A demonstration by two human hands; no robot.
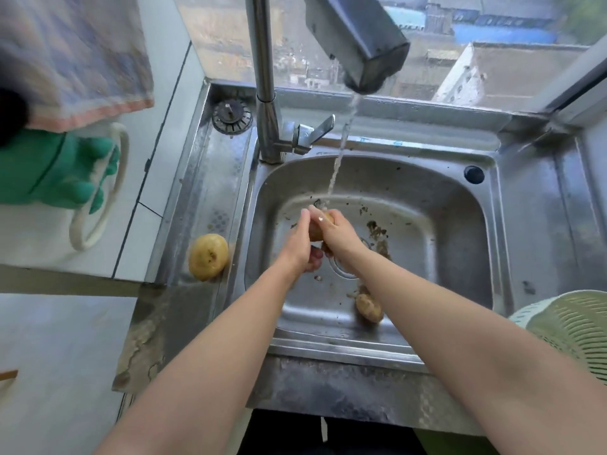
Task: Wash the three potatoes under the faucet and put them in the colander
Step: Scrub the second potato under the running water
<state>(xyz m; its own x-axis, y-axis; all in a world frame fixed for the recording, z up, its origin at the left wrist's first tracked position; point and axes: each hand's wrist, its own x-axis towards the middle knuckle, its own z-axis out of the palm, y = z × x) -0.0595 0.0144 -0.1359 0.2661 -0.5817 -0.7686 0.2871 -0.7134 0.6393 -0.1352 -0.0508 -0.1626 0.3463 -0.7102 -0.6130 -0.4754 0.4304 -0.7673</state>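
Note:
Water runs from the faucet (368, 50) into the steel sink (443, 205). Under the stream, my left hand (303, 244) and my right hand (338, 236) both clasp one brown potato (316, 232), which shows only between the fingers. A second, dirty potato (369, 308) lies on the sink floor at the front, beside my right forearm. The third potato (208, 256), yellowish and round, rests on the ribbed ledge left of the basin. The pale green colander (571, 326) stands at the right edge, on the sink's right side, and nothing shows inside it.
Dirt and peel bits lie scattered around the drain (377, 238). A drain strainer plug (232, 117) sits on the back-left ledge. A green rubber glove (56, 172) and a cloth (75, 57) hang on the left wall. A window runs behind the sink.

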